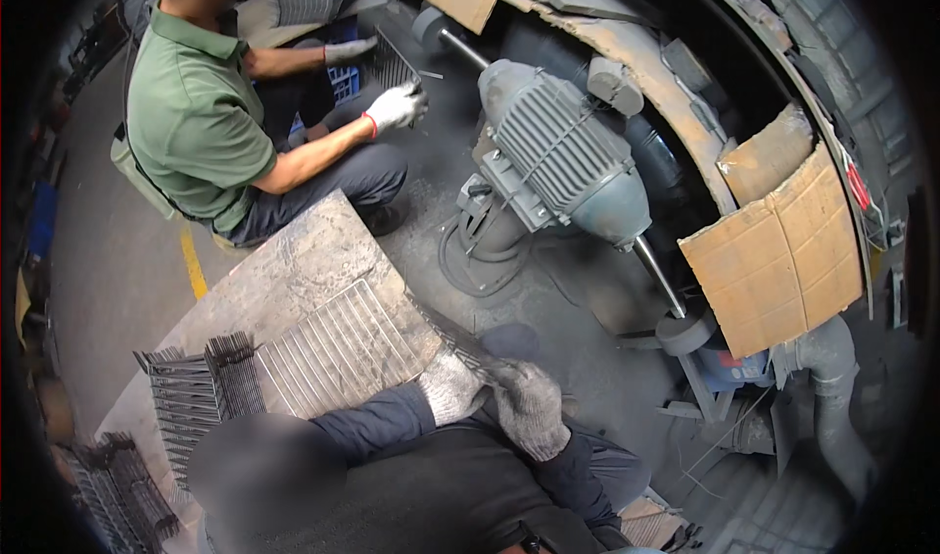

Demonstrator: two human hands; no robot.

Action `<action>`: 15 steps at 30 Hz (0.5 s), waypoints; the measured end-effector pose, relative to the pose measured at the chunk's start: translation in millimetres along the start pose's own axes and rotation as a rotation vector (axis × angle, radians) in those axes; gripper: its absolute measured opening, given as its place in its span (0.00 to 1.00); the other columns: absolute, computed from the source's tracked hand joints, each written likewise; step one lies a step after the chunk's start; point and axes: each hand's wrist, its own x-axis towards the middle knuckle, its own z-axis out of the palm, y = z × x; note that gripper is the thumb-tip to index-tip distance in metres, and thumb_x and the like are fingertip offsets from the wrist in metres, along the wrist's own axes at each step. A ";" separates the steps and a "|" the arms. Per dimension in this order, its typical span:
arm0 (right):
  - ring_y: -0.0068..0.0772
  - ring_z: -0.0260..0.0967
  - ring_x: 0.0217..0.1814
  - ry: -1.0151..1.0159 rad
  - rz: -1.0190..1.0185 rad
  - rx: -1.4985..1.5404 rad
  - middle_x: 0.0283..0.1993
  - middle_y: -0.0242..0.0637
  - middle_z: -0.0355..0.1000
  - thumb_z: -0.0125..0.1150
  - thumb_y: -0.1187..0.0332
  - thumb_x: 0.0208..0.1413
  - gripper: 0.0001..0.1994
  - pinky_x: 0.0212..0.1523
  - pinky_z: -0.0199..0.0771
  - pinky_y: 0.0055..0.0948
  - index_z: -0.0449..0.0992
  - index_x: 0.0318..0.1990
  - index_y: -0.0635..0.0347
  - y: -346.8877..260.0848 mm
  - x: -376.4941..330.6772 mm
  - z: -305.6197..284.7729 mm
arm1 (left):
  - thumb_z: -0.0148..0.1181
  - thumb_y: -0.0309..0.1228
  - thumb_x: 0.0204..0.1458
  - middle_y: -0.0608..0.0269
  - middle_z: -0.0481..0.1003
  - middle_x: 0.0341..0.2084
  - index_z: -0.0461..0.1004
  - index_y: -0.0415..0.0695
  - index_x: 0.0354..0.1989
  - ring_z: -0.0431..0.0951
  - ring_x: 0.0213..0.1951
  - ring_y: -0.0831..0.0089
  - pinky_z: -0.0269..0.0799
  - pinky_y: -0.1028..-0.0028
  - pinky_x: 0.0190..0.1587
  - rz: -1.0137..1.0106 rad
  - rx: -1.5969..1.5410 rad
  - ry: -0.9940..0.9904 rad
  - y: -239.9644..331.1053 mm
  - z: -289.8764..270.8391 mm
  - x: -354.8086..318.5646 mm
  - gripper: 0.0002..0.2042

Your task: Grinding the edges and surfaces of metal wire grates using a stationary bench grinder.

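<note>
My left hand, in a grey knitted glove, is closed on the near end of a dark wire rack. The rack is tilted and seen almost edge-on at the right edge of a worn board. Close beside it, my right hand, gloved alike, is closed around the same end, its fingers partly hidden. A single bright wire rack lies flat on the board, left of my hands. Farther left stand stacks of dark wire racks.
Ahead stands a large grey motor with a shaft and wheel at its right end. Cardboard sheets lean nearby; a cable coils on the floor. A co-worker in a green shirt holds another wire rack at the far wheel.
</note>
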 end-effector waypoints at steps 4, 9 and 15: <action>0.50 0.80 0.51 0.045 -0.035 0.024 0.50 0.45 0.82 0.63 0.76 0.57 0.17 0.52 0.80 0.44 0.82 0.54 0.57 1.7 -4.7 0.8 | 0.63 0.40 0.54 0.48 0.80 0.46 0.78 0.42 0.55 0.81 0.50 0.47 0.77 0.53 0.54 -0.015 0.070 -0.104 10.5 -15.7 6.0 0.22; 0.52 0.81 0.50 0.134 0.024 0.163 0.46 0.47 0.82 0.66 0.75 0.59 0.11 0.50 0.82 0.42 0.83 0.49 0.60 0.6 -5.5 -3.4 | 0.61 0.41 0.54 0.47 0.80 0.40 0.80 0.46 0.53 0.80 0.45 0.48 0.69 0.47 0.53 -0.042 0.162 -0.173 9.8 -0.4 5.6 0.20; 0.51 0.82 0.50 0.061 0.000 0.149 0.46 0.46 0.83 0.71 0.70 0.58 0.12 0.51 0.81 0.41 0.83 0.49 0.60 4.5 -5.1 -1.3 | 0.55 0.38 0.61 0.48 0.79 0.52 0.77 0.42 0.57 0.78 0.54 0.51 0.71 0.53 0.62 -0.052 0.080 -0.234 -1.5 20.2 -12.6 0.20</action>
